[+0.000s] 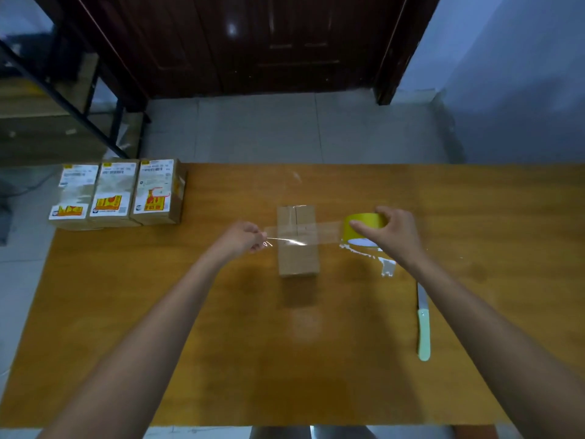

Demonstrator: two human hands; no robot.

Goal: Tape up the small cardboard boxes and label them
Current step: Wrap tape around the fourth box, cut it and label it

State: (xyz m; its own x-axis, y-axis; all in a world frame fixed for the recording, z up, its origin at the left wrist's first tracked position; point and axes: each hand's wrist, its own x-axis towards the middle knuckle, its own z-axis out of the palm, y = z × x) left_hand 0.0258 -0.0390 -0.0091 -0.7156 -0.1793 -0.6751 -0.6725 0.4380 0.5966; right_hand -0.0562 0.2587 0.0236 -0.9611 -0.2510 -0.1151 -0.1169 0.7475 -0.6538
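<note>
Taping step: left hand (245, 237) pinches clear tape end, right hand (391, 231) grips yellow tape roll (357, 224), strip stretched over plain box (297, 240) mid-frame on desk (316, 359). Next likely: press down, cut with knife (423, 321).

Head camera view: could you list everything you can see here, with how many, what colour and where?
plain cardboard box: 1, brown, unlabelled, centre of the table
strip of clear tape: 1, transparent, stretched across the plain box between the hands
tape roll: 1, yellow-looking, right of the plain box
labelled boxes: 3, brown with white and yellow-red labels, side by side at the table's far left corner
knife: 1, pale green handle, on the table's right side
tape scraps: a few, whitish, near the roll
table: 1, orange-brown wood
door: dark brown, behind
left hand: pinches the tape end
right hand: grips the roll
</note>
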